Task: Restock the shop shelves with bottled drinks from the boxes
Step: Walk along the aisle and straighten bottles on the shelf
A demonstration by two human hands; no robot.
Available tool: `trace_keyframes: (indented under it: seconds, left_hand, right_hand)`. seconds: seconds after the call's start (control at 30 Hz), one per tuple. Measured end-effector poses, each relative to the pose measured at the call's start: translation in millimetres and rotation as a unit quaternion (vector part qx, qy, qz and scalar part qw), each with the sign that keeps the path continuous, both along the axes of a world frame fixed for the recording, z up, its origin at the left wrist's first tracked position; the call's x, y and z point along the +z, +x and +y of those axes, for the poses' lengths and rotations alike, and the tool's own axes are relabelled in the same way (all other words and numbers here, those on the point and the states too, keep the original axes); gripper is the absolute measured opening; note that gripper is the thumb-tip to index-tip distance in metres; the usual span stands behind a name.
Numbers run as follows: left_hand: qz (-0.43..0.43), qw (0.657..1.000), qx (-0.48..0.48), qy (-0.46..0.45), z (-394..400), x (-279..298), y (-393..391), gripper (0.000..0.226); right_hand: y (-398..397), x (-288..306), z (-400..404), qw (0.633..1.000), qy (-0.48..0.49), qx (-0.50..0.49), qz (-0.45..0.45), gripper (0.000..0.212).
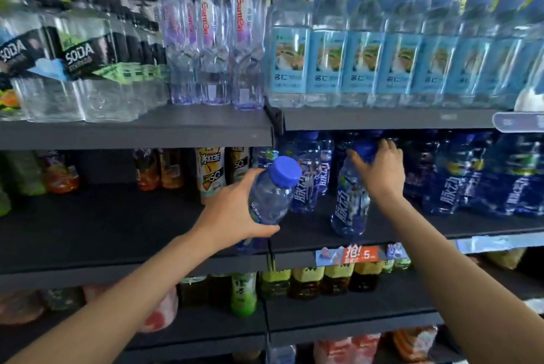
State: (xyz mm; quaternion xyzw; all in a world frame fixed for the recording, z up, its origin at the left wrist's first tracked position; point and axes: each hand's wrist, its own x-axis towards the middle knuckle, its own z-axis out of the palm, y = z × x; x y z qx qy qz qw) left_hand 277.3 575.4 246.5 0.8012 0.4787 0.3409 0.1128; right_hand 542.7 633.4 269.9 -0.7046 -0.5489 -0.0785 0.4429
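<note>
- Left hand (pixel 232 213): fingers and thumb wrapped round the body of a blue-capped bottle (pixel 272 198), held tilted, cap up and to the right, in front of the middle shelf (pixel 132 225).
- Right hand (pixel 379 172): fingers curled over the cap and neck of a second blue bottle (pixel 350 204), which leans left with its base on the middle shelf board.
- Dark blue bottles (pixel 471 175): a row on the same shelf, just right of the right hand; further ones stand behind both held bottles.
- Yellow-labelled bottle (pixel 210 172): on the middle shelf, left of the held bottle, with orange drinks beside it.
- Price tag (pixel 350 256): on the shelf edge below the leaning bottle.
- Upper shelf (pixel 382 119): light-blue-labelled water bottles (pixel 362 48), clear white-capped bottles (pixel 212 42), soda packs (pixel 76 60) at left.
- Lower shelf: green and yellow tea bottles (pixel 306 281).
</note>
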Motion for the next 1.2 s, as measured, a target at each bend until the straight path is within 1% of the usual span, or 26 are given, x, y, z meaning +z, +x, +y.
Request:
trace_keyframes:
  seconds: [0.07,0.17,0.2,0.23,0.3,0.33,0.43,0.53,0.57,0.6,0.63,0.67,0.7,0.73,0.77,0.83,0.87,0.93,0.97,1.03,1.13,1.2]
  left_hand:
    - [0.001,1.000,0.018,-0.002,3,-1,17,0.090]
    - [-0.011,0.999,0.042,-0.011,9,-4,45,0.088]
    - [-0.016,0.998,0.053,-0.014,12,-6,54,0.086]
    - [-0.015,0.998,0.066,-0.017,15,-7,64,0.084]
    - [-0.017,0.995,0.096,-0.022,18,-9,83,0.079]
    - [-0.026,0.994,0.106,-0.023,20,-10,92,0.078]
    - [-0.073,0.989,0.127,-0.032,23,-16,114,0.077]
    - [-0.122,0.980,0.150,-0.039,24,-18,133,0.077]
    - [-0.127,0.978,0.159,-0.040,26,-17,139,0.076]
    - [-0.128,0.976,0.169,-0.041,28,-16,146,0.075]
    - [-0.130,0.974,0.179,-0.043,32,-14,153,0.077]
    - [-0.134,0.972,0.187,-0.046,36,-11,161,0.081]
    - [-0.143,0.969,0.195,-0.050,41,-10,171,0.085]
    - [-0.154,0.966,0.201,-0.056,47,-9,182,0.089]
    - [-0.166,0.962,0.206,-0.062,51,-7,195,0.090]
    - [-0.196,0.955,0.210,-0.080,58,-3,220,0.088]
    - [-0.209,0.953,0.198,-0.098,60,-1,231,0.083]
    - [-0.213,0.954,0.147,-0.152,62,5,244,0.063]
    - [-0.197,0.955,0.123,-0.185,61,10,245,0.057]
    - [-0.159,0.957,0.094,-0.223,59,15,241,0.055]
    - [-0.131,0.961,0.096,-0.225,52,10,229,0.046]
    - [-0.145,0.960,0.119,-0.209,47,-2,218,0.037]
  right_hand:
    - [11,-7,14,0.995,-0.038,0.073,0.048,0.066]
    - [23,-38,18,0.966,-0.175,0.159,0.104,0.098]
    - [27,-48,18,0.956,-0.212,0.169,0.109,0.099]
    - [32,-57,18,0.950,-0.238,0.172,0.106,0.091]
    - [39,-65,26,0.949,-0.243,0.176,0.098,0.072]
    - [41,-65,32,0.949,-0.237,0.176,0.108,0.068]
    - [45,-64,53,0.945,-0.236,0.178,0.140,0.067]
    - [60,-65,53,0.940,-0.218,0.223,0.137,0.076]
    - [67,-62,47,0.929,-0.216,0.265,0.140,0.078]
    - [75,-59,40,0.903,-0.230,0.330,0.151,0.077]
    - [80,-54,30,0.860,-0.262,0.407,0.164,0.075]
    - [82,-49,17,0.813,-0.299,0.474,0.158,0.073]
    - [83,-46,8,0.784,-0.322,0.515,0.128,0.072]
    - [83,-46,3,0.788,-0.315,0.521,0.095,0.072]
    - [83,-49,2,0.815,-0.285,0.498,0.077,0.070]
    - [84,-50,5,0.879,-0.209,0.421,0.082,0.064]
    - [88,-52,6,0.896,-0.190,0.392,0.087,0.064]
    - [101,-57,11,0.909,-0.195,0.358,0.091,0.070]
    - [109,-60,14,0.910,-0.204,0.346,0.100,0.071]
    - [122,-64,20,0.917,-0.204,0.310,0.146,0.063]
    - [135,-68,31,0.930,-0.198,0.244,0.192,0.061]
    - [138,-69,37,0.931,-0.195,0.213,0.224,0.061]
